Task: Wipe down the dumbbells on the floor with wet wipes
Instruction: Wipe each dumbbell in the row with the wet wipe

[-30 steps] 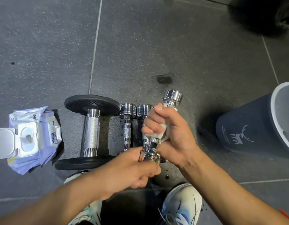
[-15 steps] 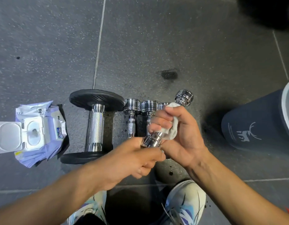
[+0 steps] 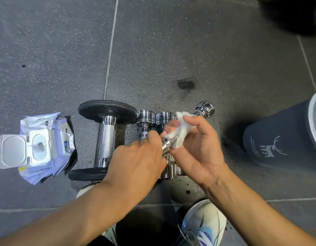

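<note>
I hold a small chrome dumbbell (image 3: 204, 107) tilted above the floor, its far head up and to the right. My left hand (image 3: 137, 162) grips its near head. My right hand (image 3: 198, 144) wraps a white wet wipe (image 3: 183, 126) around the handle. On the floor lie a large dumbbell with black plates (image 3: 107, 137) and two small chrome dumbbells (image 3: 154, 117), partly hidden by my hands. The purple wet wipe pack (image 3: 47, 148) lies at the left with its white lid flipped open.
A dark grey bin (image 3: 278, 139) with a white deer logo stands at the right edge. My white and blue shoes (image 3: 203, 226) are at the bottom. The floor is dark speckled rubber tile with a dark spot (image 3: 185, 83) beyond the dumbbells.
The held dumbbell has tilted further to the right. My right hand has loosened around the handle, showing more of the wipe. My left hand has shifted over the near head.
</note>
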The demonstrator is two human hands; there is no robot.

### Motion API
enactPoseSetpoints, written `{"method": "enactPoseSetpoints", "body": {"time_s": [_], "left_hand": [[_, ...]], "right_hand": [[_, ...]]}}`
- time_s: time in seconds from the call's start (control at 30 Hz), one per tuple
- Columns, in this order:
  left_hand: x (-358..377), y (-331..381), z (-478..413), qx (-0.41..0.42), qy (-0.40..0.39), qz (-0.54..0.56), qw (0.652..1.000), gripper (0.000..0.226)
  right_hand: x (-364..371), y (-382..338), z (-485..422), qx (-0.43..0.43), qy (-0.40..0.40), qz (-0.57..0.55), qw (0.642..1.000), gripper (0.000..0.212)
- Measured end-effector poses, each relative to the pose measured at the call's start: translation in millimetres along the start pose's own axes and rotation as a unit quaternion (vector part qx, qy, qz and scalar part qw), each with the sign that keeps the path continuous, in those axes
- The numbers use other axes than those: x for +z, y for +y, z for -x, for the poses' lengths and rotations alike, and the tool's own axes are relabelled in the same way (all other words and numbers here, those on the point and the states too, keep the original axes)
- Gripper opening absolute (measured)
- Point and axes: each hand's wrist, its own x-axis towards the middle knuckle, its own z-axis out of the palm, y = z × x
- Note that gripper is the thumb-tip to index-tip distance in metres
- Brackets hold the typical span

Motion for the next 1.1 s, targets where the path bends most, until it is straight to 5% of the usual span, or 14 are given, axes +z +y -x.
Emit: {"method": "enactPoseSetpoints", "body": {"time_s": [0.1,0.17,0.27,0.37,0.43,0.5,0.6,0.73,0.83,0.9,0.97,1.1], "left_hand": [[5,-2,0,-0.014,-0.044,0.097,0.994,0.038],[6,-7,-5,-0.039,-0.144,0.325,0.934,0.032],[4,-15,-8,-0.080,-0.301,0.657,0.687,0.028],[7,-18,-2,-0.075,-0.405,0.790,0.454,0.018],[16,-18,4,-0.049,-0.423,0.833,0.352,0.022],[23,-19,8,-0.035,-0.429,0.850,0.303,0.024],[24,-24,6,-0.048,-0.417,0.837,0.350,0.034],[19,-28,2,-0.119,-0.236,0.764,0.588,0.052],[17,-24,-1,-0.077,-0.123,0.582,0.800,0.063],[21,-18,-1,-0.066,-0.076,0.467,0.878,0.056],[25,-12,-1,-0.081,-0.043,0.488,0.868,0.048],[20,-9,-5,-0.151,-0.148,0.692,0.690,0.051]], "right_hand": [[-4,-1,0,-0.001,-0.004,-0.005,1.000,0.019],[-6,-3,2,0.016,-0.009,-0.009,1.000,0.026],[-5,-2,5,0.040,-0.045,-0.050,0.997,0.026],[-2,0,5,0.044,-0.087,-0.050,0.994,0.026],[1,0,5,0.042,-0.098,-0.037,0.994,0.026],[4,-1,7,0.040,-0.098,-0.033,0.994,0.024],[4,-1,5,0.030,-0.077,-0.035,0.996,0.019],[-3,-4,0,0.003,-0.031,-0.017,0.999,0.024],[-10,-7,1,-0.012,-0.010,-0.003,1.000,0.022],[-13,-7,2,-0.023,-0.007,-0.007,1.000,0.021],[-15,-7,2,-0.019,-0.006,-0.018,1.000,0.023],[-14,-13,4,-0.024,-0.014,-0.038,0.999,0.020]]}}
